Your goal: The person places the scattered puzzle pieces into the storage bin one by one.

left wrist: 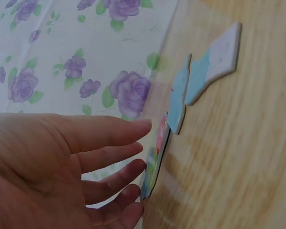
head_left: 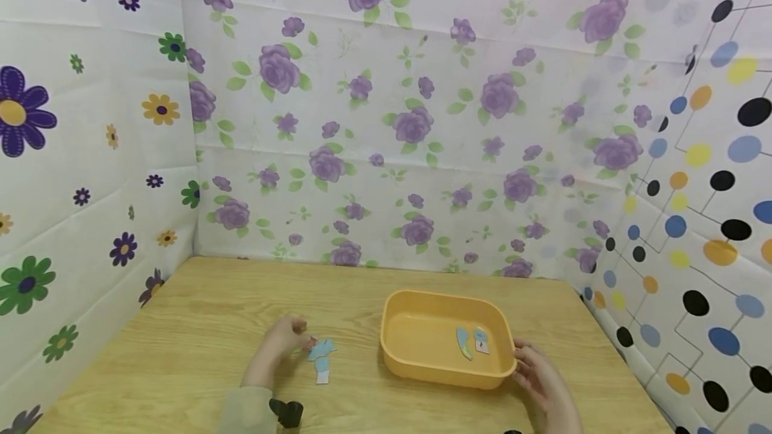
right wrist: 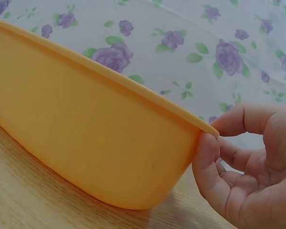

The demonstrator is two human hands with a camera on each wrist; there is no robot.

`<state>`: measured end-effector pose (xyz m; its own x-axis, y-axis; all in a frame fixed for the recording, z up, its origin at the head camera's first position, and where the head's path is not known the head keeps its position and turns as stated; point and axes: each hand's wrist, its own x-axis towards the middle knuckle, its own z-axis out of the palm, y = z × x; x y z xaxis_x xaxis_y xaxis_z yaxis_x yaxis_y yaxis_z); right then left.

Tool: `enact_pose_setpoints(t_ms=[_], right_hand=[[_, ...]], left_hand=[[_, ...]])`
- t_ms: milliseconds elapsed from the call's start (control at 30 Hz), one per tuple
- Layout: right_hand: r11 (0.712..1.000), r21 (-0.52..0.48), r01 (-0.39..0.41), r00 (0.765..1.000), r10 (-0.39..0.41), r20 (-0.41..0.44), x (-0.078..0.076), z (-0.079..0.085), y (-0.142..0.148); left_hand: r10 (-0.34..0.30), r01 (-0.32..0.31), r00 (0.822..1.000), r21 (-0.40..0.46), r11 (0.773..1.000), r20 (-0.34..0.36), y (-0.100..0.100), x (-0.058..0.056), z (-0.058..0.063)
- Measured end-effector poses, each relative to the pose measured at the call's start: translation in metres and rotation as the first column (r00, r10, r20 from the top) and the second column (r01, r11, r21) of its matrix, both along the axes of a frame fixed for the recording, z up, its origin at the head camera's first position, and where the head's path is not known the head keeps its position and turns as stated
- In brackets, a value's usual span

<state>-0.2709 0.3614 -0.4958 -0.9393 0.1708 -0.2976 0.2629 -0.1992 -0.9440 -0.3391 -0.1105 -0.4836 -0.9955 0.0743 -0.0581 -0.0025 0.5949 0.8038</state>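
Observation:
On the wooden table, my left hand (head_left: 285, 337) is beside a small group of flat, jigsaw-like pieces, its fingers loosely extended. Nearest its fingertips lies a red-and-green piece (left wrist: 157, 155); whether they touch it I cannot tell. A light-blue piece (left wrist: 179, 95) adjoins that one, followed by a blue-and-white piece (left wrist: 214, 62). My right hand (head_left: 541, 375) pinches the right rim of an orange plastic basin (head_left: 443, 375) between thumb and fingers. Inside the basin lie a curved blue piece (head_left: 463, 341) and a blue-and-white piece (head_left: 481, 341).
Behind the table (head_left: 211, 313) hangs a white cloth with purple roses (head_left: 413, 126). Flowered cloth (head_left: 90, 153) borders the left side, and dotted cloth (head_left: 699, 233) the right. A black strap-like object (head_left: 288, 413) sits at the left wrist.

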Motion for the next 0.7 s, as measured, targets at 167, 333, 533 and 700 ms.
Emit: enact_pose_setpoints(t_ms=[167,333,533,700], right_hand=[[1.000,0.020,-0.003,1.000,0.003,0.001,0.000,-0.001,0.000],[1.000,0.023,-0.005,1.000,0.005,-0.007,-0.001,-0.002,0.000],[0.999,0.037,-0.003,1.000,0.004,-0.012,-0.002,-0.002,-0.001],[0.999,0.039,-0.008,1.000,0.008,-0.015,-0.002,-0.003,0.000]], left_hand=[[0.030,-0.036,0.999,-0.120,0.992,-0.045,-0.004,-0.008,-0.011],[0.059,-0.067,0.997,-0.167,0.984,-0.055,0.001,-0.004,-0.004],[0.057,-0.072,0.996,-0.209,0.975,-0.075,0.003,-0.002,-0.002],[0.051,-0.063,0.996,-0.176,0.982,-0.069,0.001,0.000,-0.003]])
